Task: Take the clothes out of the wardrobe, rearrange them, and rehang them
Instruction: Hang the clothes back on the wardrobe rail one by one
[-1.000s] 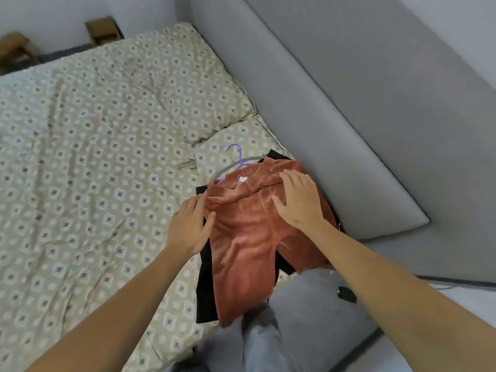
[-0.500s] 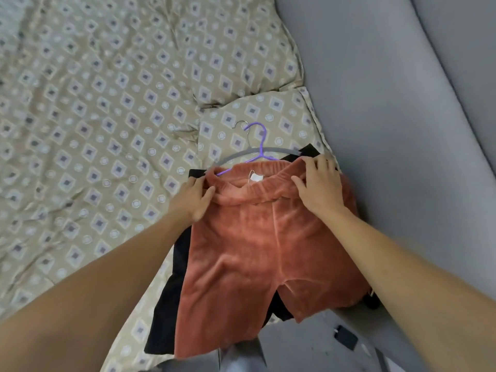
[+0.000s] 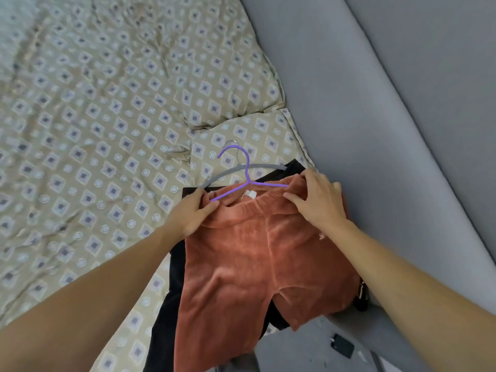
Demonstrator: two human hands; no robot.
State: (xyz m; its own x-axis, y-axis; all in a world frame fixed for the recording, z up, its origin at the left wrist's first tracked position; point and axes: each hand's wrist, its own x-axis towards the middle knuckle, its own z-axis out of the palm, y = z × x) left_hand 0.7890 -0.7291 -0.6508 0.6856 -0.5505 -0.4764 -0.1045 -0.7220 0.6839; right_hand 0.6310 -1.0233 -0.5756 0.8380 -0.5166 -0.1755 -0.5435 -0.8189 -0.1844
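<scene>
Rust-orange velvet trousers (image 3: 257,264) lie flat at the bed's near right corner, on top of a black garment (image 3: 171,299). My left hand (image 3: 192,214) pinches the left end of the waistband. My right hand (image 3: 319,201) grips the right end. A purple hanger (image 3: 247,173) runs into the waistband, its hook pointing away from me. A grey hanger (image 3: 241,169) lies just behind it, partly under the black garment.
The bed (image 3: 94,130) has a beige diamond-patterned cover and a matching pillow (image 3: 257,135). A grey padded headboard (image 3: 375,103) runs along the right. A small dark object (image 3: 342,346) lies on the floor at lower right.
Both hands slid from the middle of the trousers up to the two ends of the waistband. My head moved closer and looks more steeply down.
</scene>
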